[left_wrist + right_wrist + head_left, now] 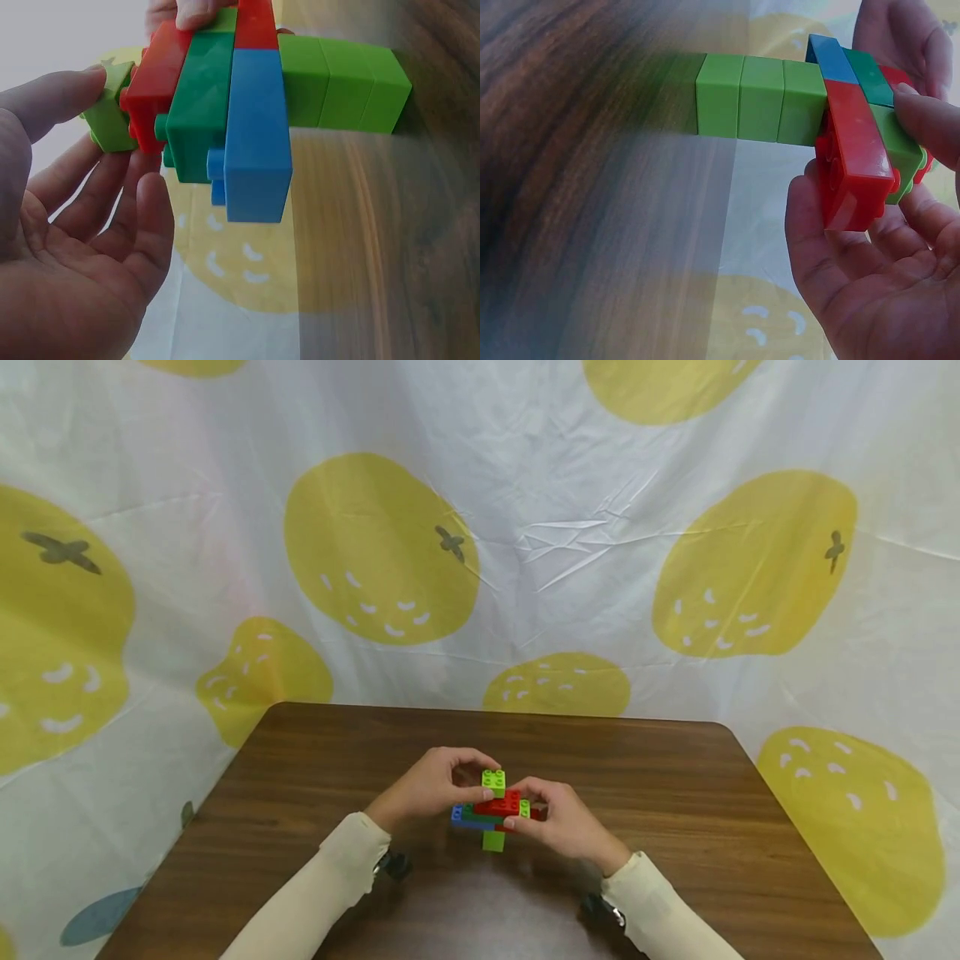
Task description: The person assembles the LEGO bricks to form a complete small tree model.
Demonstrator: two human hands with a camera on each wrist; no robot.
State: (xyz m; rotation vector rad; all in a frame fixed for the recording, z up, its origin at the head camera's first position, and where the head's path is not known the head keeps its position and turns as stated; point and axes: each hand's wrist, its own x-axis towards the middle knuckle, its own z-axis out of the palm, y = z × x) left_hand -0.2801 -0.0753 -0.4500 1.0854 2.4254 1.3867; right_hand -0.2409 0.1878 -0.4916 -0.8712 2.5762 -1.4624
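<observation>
A toy brick structure stands on the table, with a column of several light green bricks (761, 97) at its base. Across the column lie a blue brick (259, 142) and a red brick (859, 142), end to end. Above them come a dark green brick (201, 97) and a light green brick (898, 146), then another red brick (159, 75). My left hand (442, 785) pinches a small light green brick (493, 782) at the top, right at the red brick's studs. My right hand (562, 818) grips the structure's right side, thumb on the near face.
The structure is near the middle of a brown wooden table (360, 735) with rounded far corners. Behind the table hangs a white curtain (555, 585) with a yellow fruit print. A dark wrist camera (393, 864) sits under the left cuff, and another (600, 910) under the right.
</observation>
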